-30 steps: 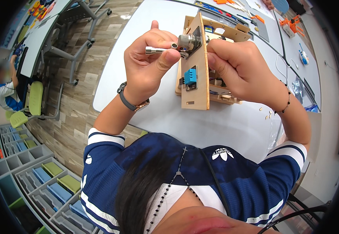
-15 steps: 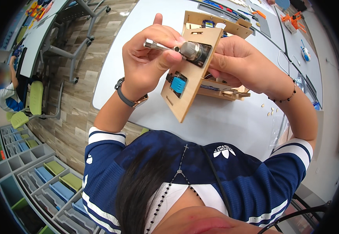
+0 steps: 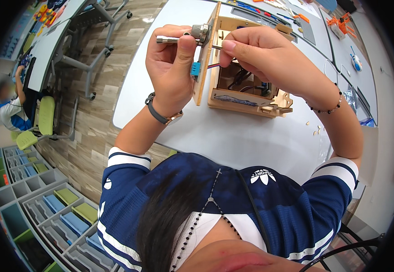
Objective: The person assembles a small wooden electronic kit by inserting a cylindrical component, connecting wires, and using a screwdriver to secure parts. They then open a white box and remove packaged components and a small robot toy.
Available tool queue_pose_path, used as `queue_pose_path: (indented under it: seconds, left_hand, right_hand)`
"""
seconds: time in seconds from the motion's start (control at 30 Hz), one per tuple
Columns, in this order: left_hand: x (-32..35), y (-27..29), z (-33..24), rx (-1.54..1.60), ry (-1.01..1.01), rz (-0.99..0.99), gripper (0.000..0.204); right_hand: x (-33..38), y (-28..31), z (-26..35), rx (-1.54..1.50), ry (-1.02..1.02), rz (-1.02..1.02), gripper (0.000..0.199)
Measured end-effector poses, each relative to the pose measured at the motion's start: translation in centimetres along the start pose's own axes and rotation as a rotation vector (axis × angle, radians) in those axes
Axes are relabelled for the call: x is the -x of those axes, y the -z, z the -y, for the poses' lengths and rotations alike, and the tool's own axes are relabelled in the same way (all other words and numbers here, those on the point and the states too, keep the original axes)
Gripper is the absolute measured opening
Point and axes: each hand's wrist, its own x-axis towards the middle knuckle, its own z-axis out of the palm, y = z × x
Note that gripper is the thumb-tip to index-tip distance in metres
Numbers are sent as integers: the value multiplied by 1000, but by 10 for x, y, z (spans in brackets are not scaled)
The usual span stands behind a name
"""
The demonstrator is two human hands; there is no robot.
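The left hand (image 3: pixel 172 54), just left of the open-topped wooden box (image 3: pixel 251 109), is curled with thumb and fingers closed around a socket wrench (image 3: pixel 167 40), a shiny silver piece with smooth tubular arms and a round hollow end. The right hand (image 3: pixel 262 52), over the box, is closed in a pinch, thumb against forefinger, on a thin dark rod (image 3: pixel 217 47) whose far end reaches the back of the wooden panel (image 3: pixel 200 88); whether it enters a hole there cannot be told. That panel, flat, pale and straight-edged, stands nearly edge-on along the box's left side, tilted a little. Its left face carries a ribbed grey metal cylinder (image 3: pixel 200 31) beside the left fingers and, lower down, a blocky blue component (image 3: pixel 195 69) with a slotted casing. Thin coloured wires (image 3: pixel 214 66) run from the panel toward the box, and darker cables (image 3: pixel 240 79) lie loosely looped inside it. The box has interlocking cut edges and a dark patterned strip on its near wall. Beneath it spreads a smooth, matte white table (image 3: pixel 206 136); small wooden bits (image 3: pixel 315 132) are scattered to the box's right, and orange parts (image 3: pixel 339 27) sit beyond it, farther right. Well left of the box are a wood-patterned plank floor (image 3: pixel 90 131), a moulded green chair (image 3: pixel 47 115) and a seated person (image 3: pixel 11 106).
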Motion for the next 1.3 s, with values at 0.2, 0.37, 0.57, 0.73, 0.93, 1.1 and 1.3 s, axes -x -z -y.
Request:
queue_pose_path:
  seconds: [0.2,0.37,0.57,0.73,0.93,1.1,1.3]
  left_hand:
    - [1,-7,6,-91,-191,31,16]
    - [0,-10,10,-151,-289,89,17]
    - [0,-12,7,-173,-265,98,18]
    - [-4,-10,1,-201,-342,90,19]
    - [-15,-6,-18,-209,-375,25,10]
    - [-12,-2,-30,-480,-289,138,8]
    - [-10,-12,-32,-989,-427,312,10]
  right_hand:
    - [15,-1,14,-302,-223,-21,32]
    - [17,-1,3,-255,-118,-33,36]
    - [24,1,1,-313,-159,-94,26]
    - [29,-6,-4,-358,-117,-219,25]
    - [34,3,-13,-473,-99,-197,23]
    - [37,1,-14,-492,-86,-215,20]
    - [39,1,-18,-481,-74,-231,25]
